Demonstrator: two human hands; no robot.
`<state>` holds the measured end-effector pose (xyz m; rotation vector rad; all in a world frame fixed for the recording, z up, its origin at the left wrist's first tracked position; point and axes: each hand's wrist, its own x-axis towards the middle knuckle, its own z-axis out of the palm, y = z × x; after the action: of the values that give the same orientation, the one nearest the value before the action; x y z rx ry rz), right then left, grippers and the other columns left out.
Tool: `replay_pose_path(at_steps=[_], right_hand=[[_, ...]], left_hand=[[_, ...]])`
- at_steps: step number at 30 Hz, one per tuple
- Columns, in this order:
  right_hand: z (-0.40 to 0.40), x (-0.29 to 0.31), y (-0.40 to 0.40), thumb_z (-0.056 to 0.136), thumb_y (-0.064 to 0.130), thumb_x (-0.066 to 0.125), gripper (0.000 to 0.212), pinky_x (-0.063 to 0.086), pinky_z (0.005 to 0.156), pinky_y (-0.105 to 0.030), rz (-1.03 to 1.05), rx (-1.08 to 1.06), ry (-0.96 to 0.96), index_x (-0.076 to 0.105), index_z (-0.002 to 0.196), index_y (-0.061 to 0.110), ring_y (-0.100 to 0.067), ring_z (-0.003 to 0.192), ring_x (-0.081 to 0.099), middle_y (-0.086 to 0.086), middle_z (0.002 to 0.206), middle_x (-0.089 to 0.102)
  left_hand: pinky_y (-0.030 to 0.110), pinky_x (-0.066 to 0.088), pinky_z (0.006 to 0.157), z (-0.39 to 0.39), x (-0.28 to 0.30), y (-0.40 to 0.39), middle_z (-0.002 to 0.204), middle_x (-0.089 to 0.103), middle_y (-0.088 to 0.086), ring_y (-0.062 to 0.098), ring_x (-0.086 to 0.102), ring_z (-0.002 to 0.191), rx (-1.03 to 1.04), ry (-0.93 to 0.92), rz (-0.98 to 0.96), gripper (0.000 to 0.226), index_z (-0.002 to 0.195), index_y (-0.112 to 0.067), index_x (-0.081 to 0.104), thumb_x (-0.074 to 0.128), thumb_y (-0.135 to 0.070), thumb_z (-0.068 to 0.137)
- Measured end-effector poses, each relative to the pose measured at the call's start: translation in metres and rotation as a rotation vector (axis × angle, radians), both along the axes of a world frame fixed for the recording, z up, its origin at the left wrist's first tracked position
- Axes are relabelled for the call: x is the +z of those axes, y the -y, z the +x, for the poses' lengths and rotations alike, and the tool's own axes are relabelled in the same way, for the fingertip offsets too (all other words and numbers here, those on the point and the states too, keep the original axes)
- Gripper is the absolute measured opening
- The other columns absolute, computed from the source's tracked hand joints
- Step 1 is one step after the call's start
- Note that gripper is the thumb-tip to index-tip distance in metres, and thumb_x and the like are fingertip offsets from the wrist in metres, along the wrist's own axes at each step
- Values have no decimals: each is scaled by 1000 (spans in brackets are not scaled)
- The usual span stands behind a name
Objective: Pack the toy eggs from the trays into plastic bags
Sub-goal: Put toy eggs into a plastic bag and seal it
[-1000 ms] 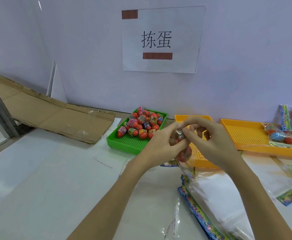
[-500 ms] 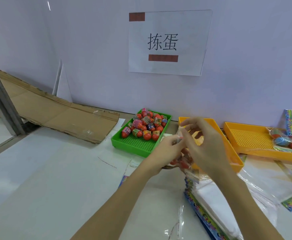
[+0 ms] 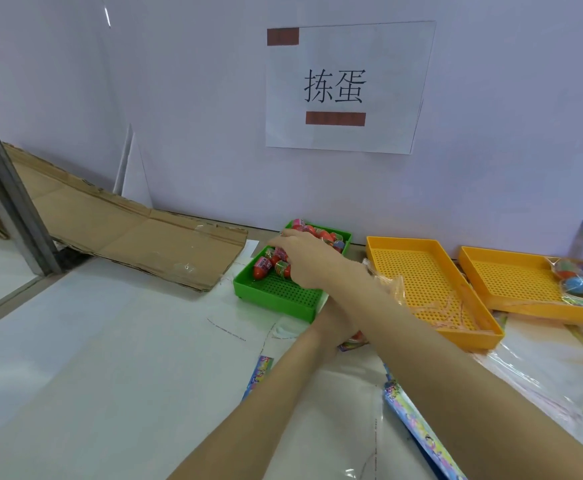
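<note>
Reaching w/ right hand [image 3: 312, 259] into toy eggs [image 3: 265, 266], green tray [image 3: 276, 296].

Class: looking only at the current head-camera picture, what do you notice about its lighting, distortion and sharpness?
Head view: even, soft light, with faint shadows; the wide lens bends the metal post at the left; the wall sign is sharp; glare streaks the clear bags; the right hand looks slightly soft.

Red wrapped toy eggs [image 3: 262, 266] heaped in green perforated tray [image 3: 276, 296], bagged eggs [image 3: 581, 284] on orange tray [image 3: 511, 271]
</note>
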<state>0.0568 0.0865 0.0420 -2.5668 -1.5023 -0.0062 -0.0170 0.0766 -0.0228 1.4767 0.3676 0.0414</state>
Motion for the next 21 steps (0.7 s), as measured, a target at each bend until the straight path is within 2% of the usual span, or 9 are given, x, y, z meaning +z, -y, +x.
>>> replay_pose_path(at_steps=[1, 4, 5, 8, 11, 13, 15, 17, 21], right_hand=[[0, -1, -1, 93, -7, 56, 62, 49, 105, -44, 6, 3, 69, 50, 150, 18, -33, 137, 48, -12, 152, 49], [-3, -8, -1, 96, 4, 62, 40, 46, 101, -41, 91, -36, 176, 63, 135, 16, -30, 123, 53, -10, 135, 61], [-4, -11, 1, 98, 6, 62, 38, 45, 103, -40, 130, -43, 165, 63, 134, 16, -30, 122, 52, -9, 134, 60], [-15, -8, 15, 103, 10, 53, 36, 48, 95, -34, 409, -60, 43, 58, 139, 14, -25, 111, 57, -10, 129, 57], [-21, -3, 41, 101, 9, 56, 41, 42, 88, -22, 727, -101, -71, 51, 141, 13, -12, 101, 56, -4, 123, 60], [-21, -4, 68, 98, 7, 64, 38, 46, 87, -21, 891, -145, -48, 55, 134, 11, -12, 101, 61, -1, 117, 65], [-20, -9, 98, 97, 7, 67, 30, 51, 85, -19, 1005, -181, -2, 61, 127, 11, -12, 101, 64, -1, 113, 68], [-17, -19, 126, 100, 11, 64, 25, 53, 83, -19, 1043, -226, 9, 63, 125, 13, -11, 101, 65, 1, 112, 69], [-3, -25, 162, 106, 18, 55, 23, 56, 70, -24, 1024, -312, -64, 61, 128, 16, -8, 87, 74, 1, 111, 71]], left_hand=[[27, 58, 68, -1, 3, 2, 152, 49, 28, 36, 64, 120, 9, -7, -9, 46, 154, 5, 36, 41, 8, 108], [17, 53, 57, 3, 2, 5, 127, 61, 15, 11, 63, 79, 16, -5, -151, 39, 152, -1, 39, 40, -10, 113], [17, 53, 61, 5, 0, 5, 123, 57, 15, 13, 62, 80, 8, -7, -140, 45, 155, 3, 34, 41, -12, 113], [39, 48, 105, 4, -2, 6, 150, 52, 23, 37, 56, 130, -39, -16, 25, 50, 155, 6, 34, 49, -13, 111], [16, 51, 82, 3, 3, 6, 117, 65, 2, 10, 60, 98, -29, 81, 159, 36, 144, 0, 50, 50, -3, 108], [23, 51, 74, 5, 8, 5, 96, 65, 4, 11, 57, 82, -14, 113, 239, 24, 128, -1, 59, 50, 0, 106], [37, 48, 75, 9, 11, 6, 97, 68, 20, 22, 59, 84, 0, 150, 280, 18, 114, 3, 63, 54, -7, 103], [41, 55, 79, 9, 15, 8, 106, 73, 15, 27, 70, 92, 9, 157, 245, 26, 117, -5, 65, 67, -26, 101], [24, 60, 67, 8, 19, 5, 110, 76, 7, 17, 76, 96, -82, 219, 172, 37, 119, -21, 64, 81, -38, 90]])
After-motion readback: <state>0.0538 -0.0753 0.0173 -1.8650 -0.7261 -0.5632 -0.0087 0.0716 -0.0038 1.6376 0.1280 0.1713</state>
